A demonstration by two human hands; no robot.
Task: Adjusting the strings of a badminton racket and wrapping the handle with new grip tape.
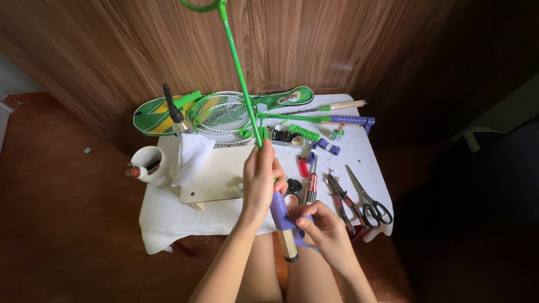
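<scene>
Holding a green racket [238,67] upright over my lap, thin shaft, bare wooden butt, purple grip tape [279,206] partly wound. My left hand [259,182] wraps the shaft, fingers pressed together; my right hand [324,229] pinches the tape. Scissors [368,199] lie on the table [359,154] beyond.

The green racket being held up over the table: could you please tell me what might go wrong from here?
The green racket has its head mostly out of frame above, so it could strike something unseen. The purple grip tape under the right hand might wrinkle or slip. The left hand alone steadies the shaft; swinging could topple the white cup.
</scene>
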